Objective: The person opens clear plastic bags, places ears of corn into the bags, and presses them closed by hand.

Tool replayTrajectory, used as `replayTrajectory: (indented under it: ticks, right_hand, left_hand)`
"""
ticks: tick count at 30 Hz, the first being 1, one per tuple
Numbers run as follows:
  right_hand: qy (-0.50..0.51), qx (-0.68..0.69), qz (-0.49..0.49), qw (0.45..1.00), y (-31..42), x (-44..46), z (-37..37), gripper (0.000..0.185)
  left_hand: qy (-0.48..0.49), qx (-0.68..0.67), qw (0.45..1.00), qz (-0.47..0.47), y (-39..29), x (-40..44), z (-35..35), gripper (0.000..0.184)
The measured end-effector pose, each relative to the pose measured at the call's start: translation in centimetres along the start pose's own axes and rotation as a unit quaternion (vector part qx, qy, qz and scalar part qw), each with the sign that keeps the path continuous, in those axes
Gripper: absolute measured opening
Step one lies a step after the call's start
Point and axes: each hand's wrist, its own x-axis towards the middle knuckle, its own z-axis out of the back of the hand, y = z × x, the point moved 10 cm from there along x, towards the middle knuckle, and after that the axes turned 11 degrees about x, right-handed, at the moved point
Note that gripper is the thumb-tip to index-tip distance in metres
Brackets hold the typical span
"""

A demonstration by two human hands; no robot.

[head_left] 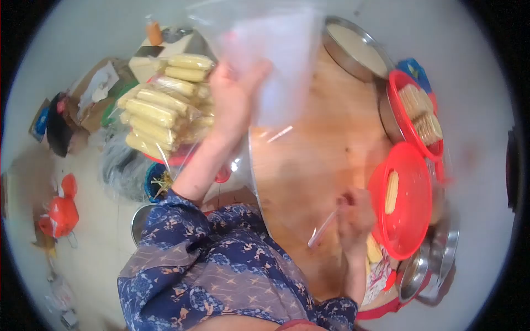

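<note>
My left hand (234, 91) grips a stack of clear plastic bags (281, 66) above the far part of the wooden table (309, 160); the bags are blurred. Lower right, my right hand (355, 215) is closed by a thin, clear and reddish strip-like item (323, 229); motion blur hides whether the fingers hold it. Just right of that hand, a red basin (406, 220) contains one pale yellow corn cob (391, 192). Beside my left forearm, wrapped corn cobs (149, 113) lie in a pile. A thin white strip (280, 134) rests on the table.
At the back right stands a round metal pan (353, 51) with pale contents. Another red basin (406, 118) holds light-coloured stacked pieces. Metal bowls (414, 270) sit at the lower right. An orange-filled bottle (154, 33) stands at the back left, and a red bag (62, 215) lies on the floor.
</note>
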Motion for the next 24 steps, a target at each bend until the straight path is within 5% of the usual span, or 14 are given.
replayTrajectory:
  ticks: [1, 3, 5, 8, 16, 24]
  right_hand:
    - [0.054, -0.009, 0.077, 0.996, 1.6, -0.3, -1.7, 0.035]
    - [0.140, -0.019, 0.084, 0.986, 2.9, -1.0, -6.2, 0.052]
    - [0.186, 0.002, 0.114, 0.976, 3.3, -2.8, -10.1, 0.063]
    - [0.244, -0.027, 0.119, 0.962, 1.8, -4.7, -13.8, 0.066]
    - [0.224, -0.045, 0.127, 0.965, -0.5, -5.0, -15.0, 0.068]
    - [0.190, -0.063, 0.099, 0.975, -1.5, -5.1, -13.5, 0.079]
  left_hand:
    - [-0.006, -0.048, 0.999, 0.003, -0.1, 0.4, -0.4, 0.036]
    - [0.003, -0.094, 0.995, 0.019, 1.1, 1.0, -0.9, 0.034]
    - [-0.005, -0.225, 0.961, 0.164, 5.0, 0.9, -1.0, 0.033]
    - [0.000, -0.269, 0.938, 0.219, 7.3, 1.2, -0.9, 0.033]
    - [-0.128, -0.184, 0.954, 0.199, 4.6, 1.5, 3.2, 0.033]
    - [-0.050, -0.120, 0.966, 0.223, 6.7, 7.5, 5.4, 0.029]
